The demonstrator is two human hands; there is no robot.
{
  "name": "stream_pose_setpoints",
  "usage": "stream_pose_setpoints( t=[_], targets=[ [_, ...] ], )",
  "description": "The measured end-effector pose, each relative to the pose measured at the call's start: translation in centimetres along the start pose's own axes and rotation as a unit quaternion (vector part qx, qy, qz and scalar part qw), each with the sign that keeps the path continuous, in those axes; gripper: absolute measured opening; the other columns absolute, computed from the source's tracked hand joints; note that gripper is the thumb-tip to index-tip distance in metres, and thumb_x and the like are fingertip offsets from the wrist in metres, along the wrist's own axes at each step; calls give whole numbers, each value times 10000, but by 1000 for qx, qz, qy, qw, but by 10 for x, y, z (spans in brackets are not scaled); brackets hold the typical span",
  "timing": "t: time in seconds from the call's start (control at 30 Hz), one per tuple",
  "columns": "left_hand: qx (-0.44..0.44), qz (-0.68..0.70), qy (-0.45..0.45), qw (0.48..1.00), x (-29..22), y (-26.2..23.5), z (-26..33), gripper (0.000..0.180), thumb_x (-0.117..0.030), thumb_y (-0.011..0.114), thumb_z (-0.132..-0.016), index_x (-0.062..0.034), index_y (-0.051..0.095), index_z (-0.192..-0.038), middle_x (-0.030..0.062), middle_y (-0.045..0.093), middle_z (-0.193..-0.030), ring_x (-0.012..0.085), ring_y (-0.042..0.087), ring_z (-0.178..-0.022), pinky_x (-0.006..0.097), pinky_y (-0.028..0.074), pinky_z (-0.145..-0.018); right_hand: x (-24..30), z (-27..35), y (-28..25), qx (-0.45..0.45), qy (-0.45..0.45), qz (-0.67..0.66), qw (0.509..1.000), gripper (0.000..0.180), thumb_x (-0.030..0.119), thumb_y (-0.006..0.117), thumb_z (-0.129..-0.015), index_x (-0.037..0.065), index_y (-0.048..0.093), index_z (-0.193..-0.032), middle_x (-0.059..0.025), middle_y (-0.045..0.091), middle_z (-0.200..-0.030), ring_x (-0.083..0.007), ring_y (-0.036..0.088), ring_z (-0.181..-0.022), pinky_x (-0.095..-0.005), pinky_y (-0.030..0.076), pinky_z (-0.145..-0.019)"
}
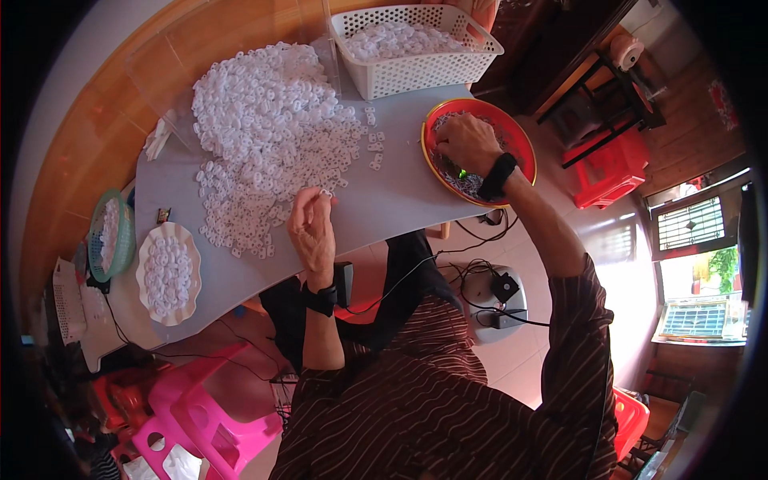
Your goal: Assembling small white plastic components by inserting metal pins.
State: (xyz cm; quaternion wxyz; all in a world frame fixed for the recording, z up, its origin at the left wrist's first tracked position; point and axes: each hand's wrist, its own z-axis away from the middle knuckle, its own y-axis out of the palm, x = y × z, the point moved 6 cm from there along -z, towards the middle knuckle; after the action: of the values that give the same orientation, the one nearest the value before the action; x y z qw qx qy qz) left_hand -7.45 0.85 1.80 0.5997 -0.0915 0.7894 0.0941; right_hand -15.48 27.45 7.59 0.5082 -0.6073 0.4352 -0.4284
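My left hand (312, 232) is closed in a pinch near the table's front edge, with a small white plastic piece (326, 193) at its fingertips. My right hand (470, 144) reaches into a red bowl (520, 152) with a yellow rim; its fingers point down among many small dark-and-silver bits (448, 172), and what they grip is hidden. A large heap of white plastic pieces (264, 104) covers the table's left half, its nearer part spread flat with dark holes showing. Several of these pieces (375, 148) lie apart between the heap and the bowl.
A white perforated basket (416, 72) of white pieces stands at the back. A scalloped white dish (192, 296) and a green basket (122, 248) hold more at the left. A pink plastic chair (200, 408) stands lower left; cables (480, 272) hang by a grey stool (488, 320).
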Motion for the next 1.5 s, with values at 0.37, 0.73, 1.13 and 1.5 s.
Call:
stream_pose_setpoints(
  t=[0.37, 0.73, 1.13, 1.5],
  targets=[
    [10, -42, 41, 998, 1, 1, 2, 69, -36, 540, -873, 5, 536, -929, 58, 547, -787, 139, 594, -724, 245, 447, -662, -2, -12, 15, 14, 5, 6, 1000, 159, 115, 560, -693, -11, 650, -729, -235, 629, -748, -384, 637, -738, -477, 521, -670],
    [0, -53, 49, 997, 3, 0, 1, 81, -76, 537, -878, -15, 545, -932, 79, 575, -758, 138, 576, -701, 265, 453, -643, 3, -14, 18, 8, 21, -12, 1000, 180, 128, 591, -660, -6, 654, -763, -235, 629, -753, -396, 631, -758, -477, 520, -692],
    [1, -53, 49, 997, 3, 0, 1, 71, -75, 540, -879, -17, 550, -919, 71, 569, -751, 139, 577, -699, 261, 450, -638, -10, -13, 18, -29, 68, -92, 993, 131, 149, 612, -671, 39, 666, -717, -212, 634, -744, -380, 630, -741, -472, 512, -694],
    [-5, -25, 13, 1000, 2, -4, 2, 104, -55, 554, -879, 17, 556, -954, 56, 576, -816, 130, 590, -735, 249, 455, -679, 53, 0, -21, -102, 10, -343, 934, 195, 148, 620, -731, 7, 658, -859, -140, 639, -688, -255, 632, -619, -348, 501, -601]
  ],
)
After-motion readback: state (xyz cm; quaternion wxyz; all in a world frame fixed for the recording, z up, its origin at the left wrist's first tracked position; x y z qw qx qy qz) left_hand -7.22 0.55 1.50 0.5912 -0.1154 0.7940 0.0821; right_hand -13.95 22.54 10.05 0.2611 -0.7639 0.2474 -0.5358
